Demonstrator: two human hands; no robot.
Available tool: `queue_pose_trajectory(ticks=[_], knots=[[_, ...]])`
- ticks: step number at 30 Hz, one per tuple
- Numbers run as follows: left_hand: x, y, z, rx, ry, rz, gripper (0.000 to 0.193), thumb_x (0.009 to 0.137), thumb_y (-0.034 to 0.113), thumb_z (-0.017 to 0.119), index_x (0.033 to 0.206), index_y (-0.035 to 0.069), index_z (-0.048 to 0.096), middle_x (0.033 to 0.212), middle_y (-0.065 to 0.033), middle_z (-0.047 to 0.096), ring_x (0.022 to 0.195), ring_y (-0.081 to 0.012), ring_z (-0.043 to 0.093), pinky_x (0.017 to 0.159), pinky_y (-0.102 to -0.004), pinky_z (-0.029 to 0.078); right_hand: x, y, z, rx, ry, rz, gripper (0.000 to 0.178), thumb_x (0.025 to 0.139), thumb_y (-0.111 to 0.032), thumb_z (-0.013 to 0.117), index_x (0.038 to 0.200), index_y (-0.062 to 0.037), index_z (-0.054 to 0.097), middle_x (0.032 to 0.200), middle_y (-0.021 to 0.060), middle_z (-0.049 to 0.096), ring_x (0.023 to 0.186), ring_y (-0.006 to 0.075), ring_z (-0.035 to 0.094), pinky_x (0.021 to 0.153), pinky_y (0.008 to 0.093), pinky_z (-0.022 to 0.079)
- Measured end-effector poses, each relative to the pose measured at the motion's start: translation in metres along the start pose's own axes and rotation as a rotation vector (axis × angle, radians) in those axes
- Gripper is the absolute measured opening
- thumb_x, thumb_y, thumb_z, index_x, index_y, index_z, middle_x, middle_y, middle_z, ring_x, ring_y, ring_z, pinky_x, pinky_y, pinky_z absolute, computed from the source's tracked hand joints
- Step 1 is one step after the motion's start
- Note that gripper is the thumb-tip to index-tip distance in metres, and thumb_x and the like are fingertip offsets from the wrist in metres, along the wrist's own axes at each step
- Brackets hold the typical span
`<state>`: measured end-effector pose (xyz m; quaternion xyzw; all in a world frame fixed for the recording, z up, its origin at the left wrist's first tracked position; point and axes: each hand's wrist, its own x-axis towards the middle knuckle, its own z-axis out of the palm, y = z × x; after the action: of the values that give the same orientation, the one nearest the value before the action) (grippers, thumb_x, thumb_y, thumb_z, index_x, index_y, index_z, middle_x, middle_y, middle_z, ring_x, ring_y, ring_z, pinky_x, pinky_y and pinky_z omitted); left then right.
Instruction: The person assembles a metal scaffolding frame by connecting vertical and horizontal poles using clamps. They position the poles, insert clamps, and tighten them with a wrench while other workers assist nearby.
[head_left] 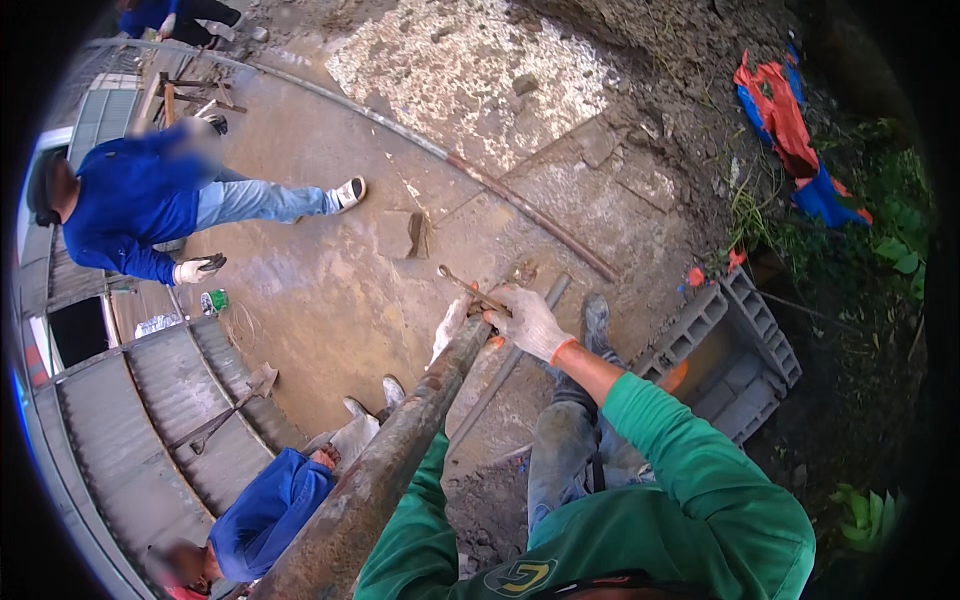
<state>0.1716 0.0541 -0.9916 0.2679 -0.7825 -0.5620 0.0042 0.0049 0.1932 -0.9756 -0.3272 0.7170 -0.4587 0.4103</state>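
Observation:
A thick rusty metal pipe [400, 430] slants up from the lower left, its end between my gloved hands. My left hand [448, 328] is closed round the pipe near that end; most of its fingers are hidden behind the metal. My right hand [528, 320], in a white glove with an orange cuff, is closed on a slim wrench [468, 287]. The wrench's ring end points away to the left. Small metal parts at the pipe's end are mostly covered by my fingers.
A long pipe [500, 190] crosses the wet concrete, near a broken block [402, 234]. Hollow blocks [700, 325] stand at right. A person in blue [130, 200] stands at left; another [270, 510] is beside the rusty pipe. A shovel [225, 415] lies on corrugated sheets [90, 420].

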Motion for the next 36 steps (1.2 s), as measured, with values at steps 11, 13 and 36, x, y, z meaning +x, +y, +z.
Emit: queue_pose_trajectory(ticks=[11,13,36], knots=[[0.01,-0.046,0.031,-0.004,0.177,0.387,0.067,0.092,0.024,0.084,0.145,0.002,0.048,0.147,-0.0247,0.057,0.141,-0.0373,0.054,0.118,-0.0524,0.043,-0.03,0.287,-0.067,-0.068,0.385,0.604,0.024,0.097,-0.02,0.067,0.118,-0.0098,0.074,0.101,0.0158,0.076,0.089,0.034,0.074,0.082,0.042,0.058],[0.004,-0.049,0.042,0.011,0.274,0.366,0.071,0.094,0.028,0.083,0.148,0.005,0.043,0.144,-0.0237,0.058,0.141,-0.038,0.053,0.121,-0.0584,0.038,-0.021,0.371,-0.068,-0.357,0.268,0.668,0.028,0.094,-0.019,0.067,0.121,-0.0118,0.073,0.108,0.0182,0.076,0.1,0.0371,0.073,0.088,0.0458,0.058],[0.015,-0.055,0.095,-0.129,0.818,0.381,0.065,0.086,0.03,0.086,0.138,0.018,0.049,0.116,0.0014,0.069,0.107,-0.0241,0.059,0.113,-0.0492,0.042,0.038,0.626,-0.051,-0.416,0.136,0.807,0.068,0.077,-0.016,0.089,0.138,-0.0044,0.062,0.127,0.0209,0.073,0.118,0.0401,0.069,0.102,0.0458,0.053]])
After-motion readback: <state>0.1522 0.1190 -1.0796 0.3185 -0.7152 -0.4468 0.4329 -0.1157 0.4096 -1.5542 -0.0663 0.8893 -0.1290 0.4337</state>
